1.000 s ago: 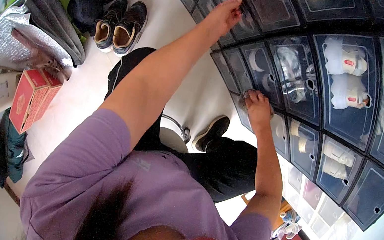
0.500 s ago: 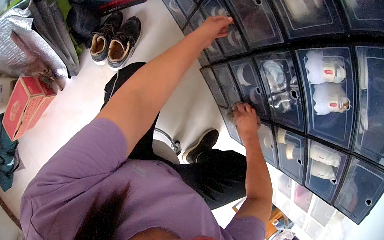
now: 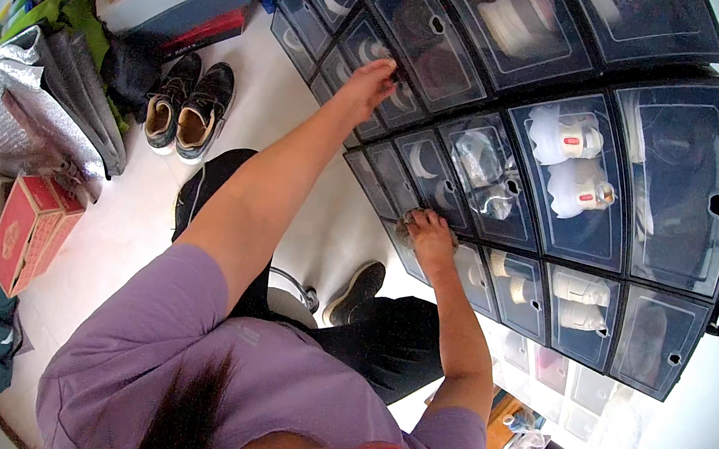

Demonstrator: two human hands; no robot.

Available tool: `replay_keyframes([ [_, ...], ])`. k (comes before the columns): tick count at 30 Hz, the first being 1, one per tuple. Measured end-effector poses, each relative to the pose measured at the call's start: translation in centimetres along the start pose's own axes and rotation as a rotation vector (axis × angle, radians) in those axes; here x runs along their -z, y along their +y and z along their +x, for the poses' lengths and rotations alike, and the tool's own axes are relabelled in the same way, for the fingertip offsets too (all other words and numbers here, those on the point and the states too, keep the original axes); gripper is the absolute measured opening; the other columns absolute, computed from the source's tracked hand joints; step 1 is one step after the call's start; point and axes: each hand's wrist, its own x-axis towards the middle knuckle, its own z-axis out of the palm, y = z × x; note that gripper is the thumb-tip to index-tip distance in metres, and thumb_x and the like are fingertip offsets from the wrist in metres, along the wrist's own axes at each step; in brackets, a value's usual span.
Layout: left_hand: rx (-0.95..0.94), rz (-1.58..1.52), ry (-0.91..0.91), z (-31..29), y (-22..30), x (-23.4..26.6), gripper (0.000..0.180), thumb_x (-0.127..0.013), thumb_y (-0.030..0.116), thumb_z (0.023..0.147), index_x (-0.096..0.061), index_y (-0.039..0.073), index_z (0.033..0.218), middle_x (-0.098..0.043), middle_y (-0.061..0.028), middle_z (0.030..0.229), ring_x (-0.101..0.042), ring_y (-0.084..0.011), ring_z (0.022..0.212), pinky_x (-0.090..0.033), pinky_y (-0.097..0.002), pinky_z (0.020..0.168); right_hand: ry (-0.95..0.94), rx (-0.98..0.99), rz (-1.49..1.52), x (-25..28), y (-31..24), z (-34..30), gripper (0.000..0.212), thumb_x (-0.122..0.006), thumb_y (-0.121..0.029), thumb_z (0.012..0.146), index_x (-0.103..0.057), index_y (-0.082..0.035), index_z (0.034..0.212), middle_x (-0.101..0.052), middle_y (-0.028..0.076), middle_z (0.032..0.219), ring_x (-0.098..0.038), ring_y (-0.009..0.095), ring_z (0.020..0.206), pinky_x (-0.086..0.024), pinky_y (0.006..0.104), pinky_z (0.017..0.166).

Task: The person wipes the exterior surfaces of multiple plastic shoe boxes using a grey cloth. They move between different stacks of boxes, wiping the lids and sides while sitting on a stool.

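Boxes with clear fronts [image 3: 675,218] had shifted lower and leftward in view, yet the left hand [image 3: 368,91] and right hand [image 3: 431,239] stayed by the same ones, so work seemingly lingered there. The right gripped a greyish wad [image 3: 405,229] at a lower box; its kind, and whether the curled left held anything, could not be told.

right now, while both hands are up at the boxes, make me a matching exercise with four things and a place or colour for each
1. pair of dark shoes
2. left hand
3. t-shirt
4. white shoes with red tags

a. purple
b. inside a clear-fronted box
c. on the pale floor
d. held out at the stack of boxes

Pairs: 1-c, 2-d, 3-a, 4-b
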Motion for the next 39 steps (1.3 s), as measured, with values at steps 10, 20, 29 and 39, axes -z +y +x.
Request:
replay_keyframes([
  [10,-0.131,0.176,-0.083,-2.9,1.5,-0.7,0.041,-0.063,0.016,0.086,-0.046,0.004,0.122,-0.059,-0.0067,0.102,-0.058,-0.0196,0.096,-0.049,-0.0371,0.09,0.046,0.047,-0.274,-0.1,-0.1,-0.4,0.029,-0.056,-0.016,0.076,-0.065,-0.008,0.102,-0.051,0.007,0.124,-0.042,0.028,0.118,-0.036,0.0426,0.094],
  [20,-0.225,0.199,0.016,-5.4,8.8,2.0,0.038,-0.059,0.014,0.085,-0.048,0.006,0.12,-0.064,-0.0065,0.09,-0.063,-0.0169,0.079,-0.053,-0.0318,0.07,0.171,0.115,-0.3,-1.4,-0.7,4.8,0.024,-0.057,-0.017,0.073,-0.069,-0.008,0.092,-0.052,0.007,0.122,-0.044,0.027,0.114,-0.037,0.0379,0.093],
  [29,-0.24,0.256,0.115,-7.9,13.9,5.6,0.021,-0.056,0.012,0.087,-0.056,0.005,0.107,-0.064,-0.0058,0.092,-0.063,-0.0154,0.08,-0.053,-0.0294,0.073,0.361,0.064,-0.348,2.0,-3.0,15.5,0.024,-0.058,-0.018,0.075,-0.068,-0.011,0.095,-0.052,0.003,0.123,-0.043,0.025,0.116,-0.037,0.0392,0.096],
  [39,-0.089,0.331,0.023,-9.0,12.6,2.4,0.023,-0.058,0.016,0.089,-0.052,0.008,0.11,-0.063,-0.0059,0.094,-0.063,-0.0155,0.08,-0.053,-0.0291,0.073,-0.047,0.087,-0.362,-5.6,-0.8,2.7,0.023,-0.057,-0.017,0.073,-0.068,-0.009,0.092,-0.053,0.002,0.12,-0.045,0.022,0.112,-0.039,0.0347,0.091],
])
